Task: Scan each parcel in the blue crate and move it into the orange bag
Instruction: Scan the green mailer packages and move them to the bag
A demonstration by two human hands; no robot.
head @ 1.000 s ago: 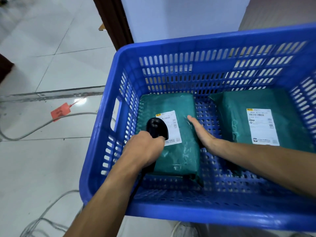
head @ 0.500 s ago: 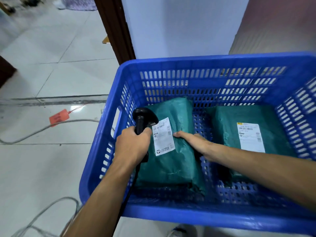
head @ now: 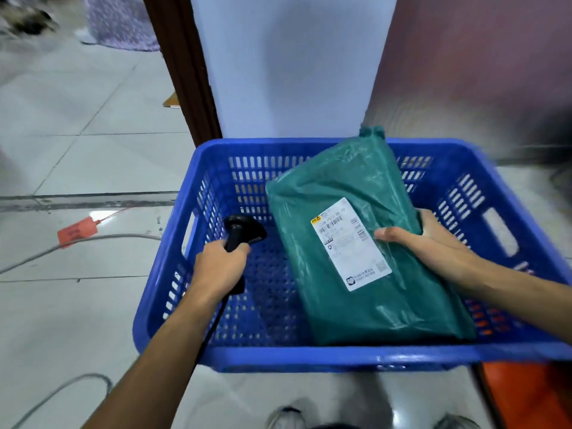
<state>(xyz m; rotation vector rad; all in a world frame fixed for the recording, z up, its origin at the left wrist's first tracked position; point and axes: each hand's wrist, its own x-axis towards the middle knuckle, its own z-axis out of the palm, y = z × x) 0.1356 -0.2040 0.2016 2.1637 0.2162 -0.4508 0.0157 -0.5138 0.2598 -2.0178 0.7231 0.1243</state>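
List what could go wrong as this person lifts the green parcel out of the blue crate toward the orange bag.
1. The right grip holds the parcel by one edge only; the glossy wrap could slip and drop back into the crate.
2. The cable of the scanner in the left grip crosses the crate's near rim and may snag.
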